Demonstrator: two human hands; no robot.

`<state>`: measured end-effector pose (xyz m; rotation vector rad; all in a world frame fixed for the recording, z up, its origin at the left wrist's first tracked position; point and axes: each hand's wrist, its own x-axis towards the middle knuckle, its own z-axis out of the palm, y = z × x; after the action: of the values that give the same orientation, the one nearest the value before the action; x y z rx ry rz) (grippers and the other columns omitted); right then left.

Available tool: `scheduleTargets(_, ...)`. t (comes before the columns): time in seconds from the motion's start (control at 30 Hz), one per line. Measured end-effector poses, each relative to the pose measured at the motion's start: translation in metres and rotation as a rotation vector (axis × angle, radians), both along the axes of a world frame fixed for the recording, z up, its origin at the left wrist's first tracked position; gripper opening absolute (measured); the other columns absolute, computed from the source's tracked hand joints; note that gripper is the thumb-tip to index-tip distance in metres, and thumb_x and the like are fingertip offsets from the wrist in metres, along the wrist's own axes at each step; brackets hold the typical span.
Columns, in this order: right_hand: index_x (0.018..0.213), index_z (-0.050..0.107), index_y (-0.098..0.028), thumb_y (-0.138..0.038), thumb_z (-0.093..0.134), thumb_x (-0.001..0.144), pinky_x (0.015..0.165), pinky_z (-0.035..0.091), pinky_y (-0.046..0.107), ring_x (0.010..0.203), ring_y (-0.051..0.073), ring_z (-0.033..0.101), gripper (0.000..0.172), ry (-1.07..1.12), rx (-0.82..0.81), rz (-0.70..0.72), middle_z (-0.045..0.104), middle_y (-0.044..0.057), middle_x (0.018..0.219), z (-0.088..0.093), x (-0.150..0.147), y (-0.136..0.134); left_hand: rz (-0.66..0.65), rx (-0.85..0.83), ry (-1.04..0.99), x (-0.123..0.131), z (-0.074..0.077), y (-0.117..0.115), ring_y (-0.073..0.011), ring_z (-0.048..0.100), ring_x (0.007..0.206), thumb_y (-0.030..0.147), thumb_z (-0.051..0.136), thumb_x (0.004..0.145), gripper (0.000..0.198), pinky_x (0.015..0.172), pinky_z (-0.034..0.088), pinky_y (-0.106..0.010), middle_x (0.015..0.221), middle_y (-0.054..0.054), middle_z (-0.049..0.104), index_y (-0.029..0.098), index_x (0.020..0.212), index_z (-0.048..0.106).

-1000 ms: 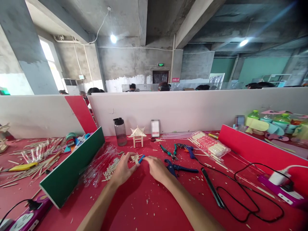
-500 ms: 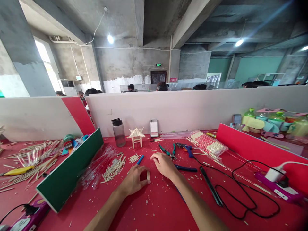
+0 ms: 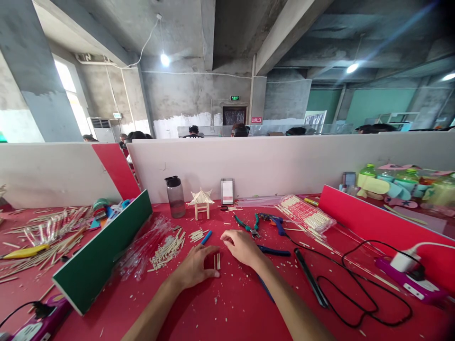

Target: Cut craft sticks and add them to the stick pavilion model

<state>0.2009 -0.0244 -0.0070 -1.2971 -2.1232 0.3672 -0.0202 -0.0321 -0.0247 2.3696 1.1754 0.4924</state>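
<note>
My left hand (image 3: pixel 195 267) lies low on the red table (image 3: pixel 227 312), its fingers curled, with thumb and fingertips against a few short wooden sticks (image 3: pixel 216 261) lying side by side. My right hand (image 3: pixel 242 246) hovers just right of those sticks. Its fingers are bent inward and I cannot see what is inside them. A blue pen (image 3: pixel 206 237) and a small cluster of cut sticks (image 3: pixel 196 234) lie just beyond the hands. A larger heap of cut sticks (image 3: pixel 166 251) is to the left.
A small stick pavilion model (image 3: pixel 201 202), a dark bottle (image 3: pixel 176 196), pliers (image 3: pixel 249 226), a glue gun (image 3: pixel 273 219) and blue-handled cutters (image 3: pixel 274 251) are close by. A black cable (image 3: pixel 355 293) loops to a power strip (image 3: pixel 408 279). A green divider (image 3: pixel 103 251) stands left and a red divider (image 3: pixel 373 222) right.
Both hands drew back from the stick cluster by the blue pen. The left hand brought a few sticks toward me and set them on the table; the right hand moved slightly right.
</note>
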Motion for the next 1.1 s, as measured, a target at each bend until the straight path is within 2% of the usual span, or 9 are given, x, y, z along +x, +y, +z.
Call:
scheduleTargets(0.13,0.104,0.063,-0.024,-0.017,0.061,0.082,0.073,0.046,0.023,0.083,0.016,0.068,0.023,-0.042,-0.123,0.1,0.073,0.001,0.097,0.0,0.0,-0.005,0.004,0.022,-0.021,-0.002,0.0,0.0,-0.0307,0.048,0.128,0.044,0.076,0.073,0.066,0.108,0.037,-0.042,0.136,-0.009,0.058,0.026,0.133,0.055)
scheduleTargets(0.37,0.122,0.052,-0.027,-0.026,0.075,0.072,0.078,0.044,0.028,0.098,0.024,0.064,0.055,-0.154,-0.218,0.134,0.07,0.004,0.109,0.002,-0.003,-0.012,-0.01,0.041,-0.037,0.002,-0.003,0.0,-0.0309,0.051,0.126,0.039,0.072,0.077,0.064,0.106,0.039,-0.042,0.136,-0.013,0.057,0.022,0.135,0.051)
scheduleTargets(0.5,0.132,0.047,-0.028,-0.026,0.072,0.075,0.079,0.044,0.029,0.104,0.027,0.062,0.062,-0.169,-0.204,0.157,0.069,0.006,0.109,0.001,-0.006,-0.015,-0.034,0.052,-0.068,0.003,-0.001,-0.002,-0.0295,0.054,0.122,0.037,0.072,0.078,0.062,0.104,0.041,-0.041,0.134,-0.01,0.059,0.024,0.134,0.05)
scheduleTargets(0.63,0.14,0.041,-0.028,-0.023,0.069,0.076,0.079,0.045,0.028,0.101,0.026,0.064,0.07,-0.172,-0.166,0.146,0.069,0.007,0.11,-0.001,-0.009,-0.016,-0.071,0.066,-0.107,0.005,0.002,-0.003,-0.0275,0.056,0.117,0.035,0.072,0.08,0.056,0.102,0.042,-0.039,0.127,-0.008,0.062,0.025,0.131,0.052)
scheduleTargets(0.83,0.139,0.043,-0.03,-0.02,0.068,0.076,0.082,0.046,0.028,0.104,0.026,0.065,0.068,-0.156,-0.159,0.151,0.069,0.007,0.113,-0.004,-0.011,-0.015,-0.069,0.105,-0.068,0.004,0.0,-0.002,-0.0288,0.056,0.117,0.036,0.069,0.082,0.053,0.102,0.042,-0.04,0.126,-0.01,0.062,0.024,0.131,0.051)
scheduleTargets(1.0,0.138,0.045,-0.028,-0.022,0.07,0.076,0.089,0.046,0.031,0.113,0.028,0.061,0.067,-0.147,-0.154,0.139,0.065,0.009,0.123,-0.001,-0.012,-0.016,-0.072,0.113,-0.018,0.003,0.0,-0.002,-0.0293,0.053,0.12,0.039,0.066,0.084,0.054,0.103,0.04,-0.043,0.131,-0.01,0.059,0.024,0.132,0.049)
scheduleTargets(1.1,0.136,0.047,-0.029,-0.019,0.068,0.076,0.089,0.046,0.031,0.112,0.027,0.062,0.065,-0.14,-0.157,0.149,0.067,0.008,0.121,0.001,-0.012,-0.018,-0.07,0.112,-0.002,0.003,0.0,-0.002,-0.0293,0.053,0.12,0.041,0.065,0.084,0.053,0.103,0.04,-0.043,0.131,-0.011,0.059,0.024,0.132,0.049)
